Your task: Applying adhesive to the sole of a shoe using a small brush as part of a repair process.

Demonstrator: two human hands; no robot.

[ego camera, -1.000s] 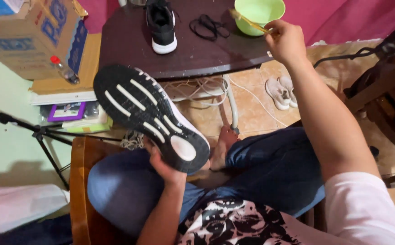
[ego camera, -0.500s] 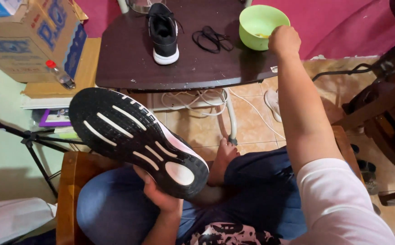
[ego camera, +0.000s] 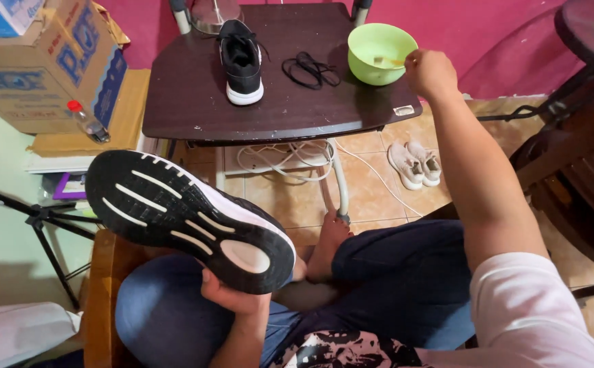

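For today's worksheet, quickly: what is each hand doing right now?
Left hand: closed, holding the shoe sole-up.
Right hand: closed on a tool in the bowl.

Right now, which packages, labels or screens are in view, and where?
Brown cardboard box with blue print: top left, beside the dark table.
Clear plastic bottle with red cap: leaning against that box's lower right corner.
Small pale sticker: dark table's near right corner.
No screens visible.

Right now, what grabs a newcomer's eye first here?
The black sneaker, sole up, held by the left hand over the lap. Next, the right hand reaching a yellow tool into the green bowl on the dark table, beside the other sneaker and loose laces.
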